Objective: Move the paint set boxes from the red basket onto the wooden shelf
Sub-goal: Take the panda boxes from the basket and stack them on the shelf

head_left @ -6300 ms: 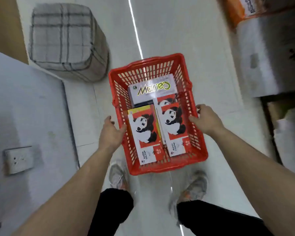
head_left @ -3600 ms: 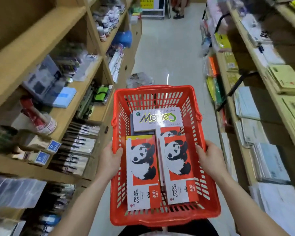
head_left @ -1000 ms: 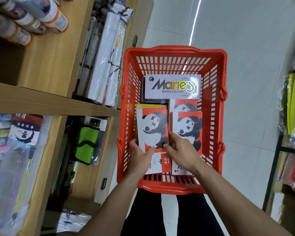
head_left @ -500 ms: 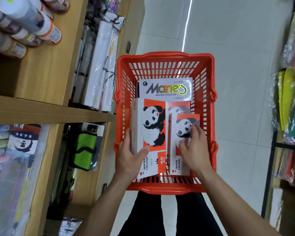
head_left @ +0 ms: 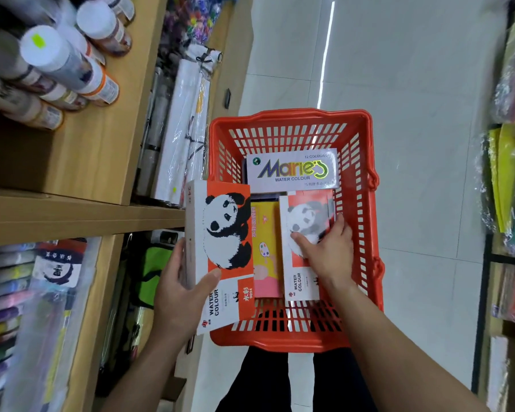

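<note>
The red basket (head_left: 366, 203) sits low in front of me over the floor. My left hand (head_left: 180, 295) grips a red-and-white panda paint box (head_left: 220, 233), raised over the basket's left rim. My right hand (head_left: 327, 251) is closed on a second panda box (head_left: 302, 281) still inside the basket, its far end tilted up. A yellow-and-pink box (head_left: 265, 242) lies uncovered between them. A white Marie's water colour box (head_left: 292, 171) rests at the basket's far end. The wooden shelf (head_left: 81, 215) runs along my left.
Capped paint bottles (head_left: 60, 60) lie on the upper shelf board. White wrapped rolls (head_left: 182, 129) stand beside the basket. A green pouch (head_left: 152, 272) and bagged goods fill the lower shelf. Wrapped coloured paper (head_left: 512, 179) lines the right rack. Tiled floor lies beyond.
My left hand has lifted its panda box up and leftward over the basket rim, uncovering the yellow box beneath. My right hand has shifted its grip on the second panda box.
</note>
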